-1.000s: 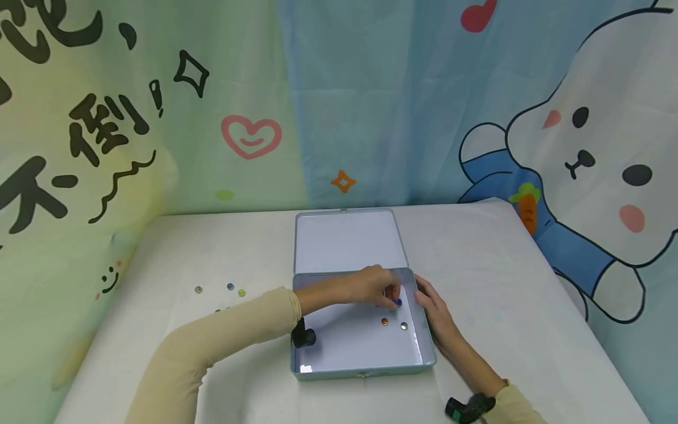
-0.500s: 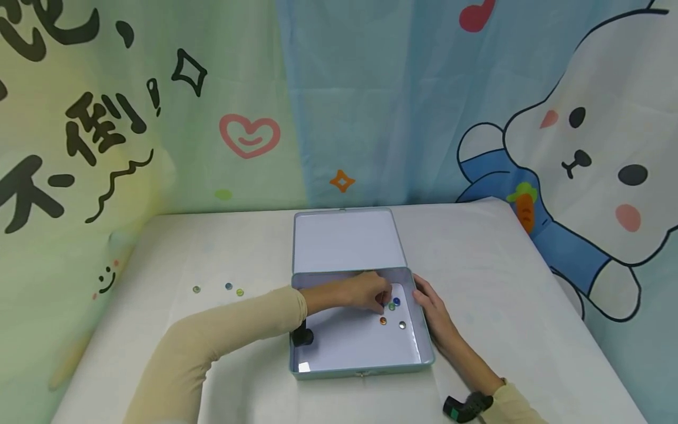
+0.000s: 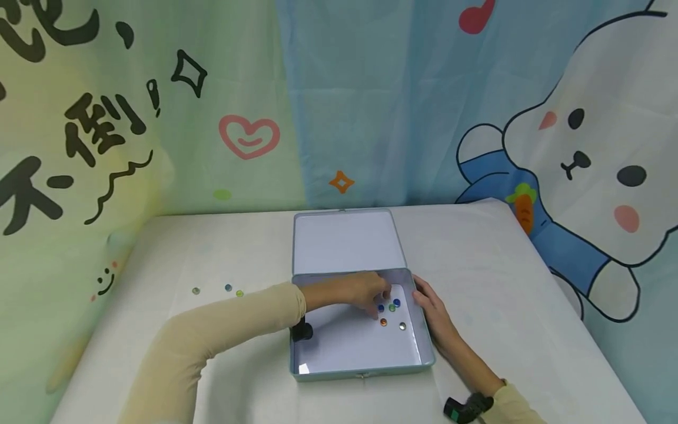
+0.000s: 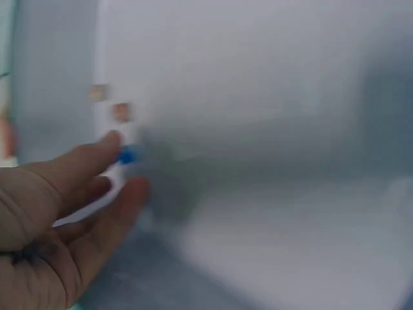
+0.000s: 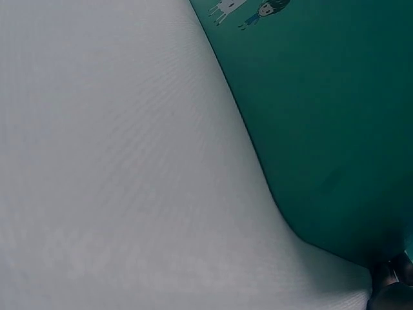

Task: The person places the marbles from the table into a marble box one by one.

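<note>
- Bold black Chinese lettering slants upward across the left side of the backdrop cloth (image 3: 349,106)
- The character "不" (image 3: 24,188) stands lowest, at the far left
- Above it to the right reads the character "倒" (image 3: 102,126), followed by an exclamation mark (image 3: 153,94)
- Higher up, larger lettering (image 3: 63,35), cropped by the frame and not legible, precedes a comma (image 3: 125,34)
</note>
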Motion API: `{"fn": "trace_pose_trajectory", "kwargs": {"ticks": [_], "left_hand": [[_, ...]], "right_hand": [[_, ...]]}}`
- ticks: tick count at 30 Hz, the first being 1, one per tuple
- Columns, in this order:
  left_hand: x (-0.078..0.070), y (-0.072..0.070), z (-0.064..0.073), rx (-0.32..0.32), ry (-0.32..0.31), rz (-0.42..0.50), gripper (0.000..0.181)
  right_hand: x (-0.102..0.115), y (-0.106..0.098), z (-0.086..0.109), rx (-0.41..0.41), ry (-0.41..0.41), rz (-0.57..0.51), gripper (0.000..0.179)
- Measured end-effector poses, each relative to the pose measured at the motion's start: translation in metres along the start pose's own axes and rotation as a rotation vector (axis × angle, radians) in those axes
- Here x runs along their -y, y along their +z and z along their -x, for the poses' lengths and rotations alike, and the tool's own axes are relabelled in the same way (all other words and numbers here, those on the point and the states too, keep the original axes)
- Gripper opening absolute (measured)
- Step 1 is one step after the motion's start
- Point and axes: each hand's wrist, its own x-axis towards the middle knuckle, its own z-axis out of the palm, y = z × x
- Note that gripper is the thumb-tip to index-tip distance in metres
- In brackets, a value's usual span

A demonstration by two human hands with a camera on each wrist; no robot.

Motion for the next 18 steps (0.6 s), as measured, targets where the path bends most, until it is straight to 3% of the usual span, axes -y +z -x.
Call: {"fn": "trace_pose_trajectory", "kwargs": {"ticks": [4, 9, 14, 18], "left_hand": [[-0.005, -0.035, 0.025, 0.024, 0.001, 0.045, 0.041], [0.014, -0.064, 0.073, -0.110, 0.010, 0.220, 0.027], [0.058, -0.060, 0.131, -0.265, -0.103, 0.380, 0.024], [0.099, -0.044, 0.181, -0.409, -0.228, 0.382, 0.026]], "right_hand": [[0.001, 0.000, 0.000, -0.001, 0.007, 0.001, 0.052], [0.003, 0.001, 0.000, -0.003, 0.016, 0.016, 0.053], [0.003, 0.002, 0.001, -0.013, 0.033, 0.015, 0.053], [0.004, 0.002, 0.001, -0.016, 0.036, 0.020, 0.053]]}}
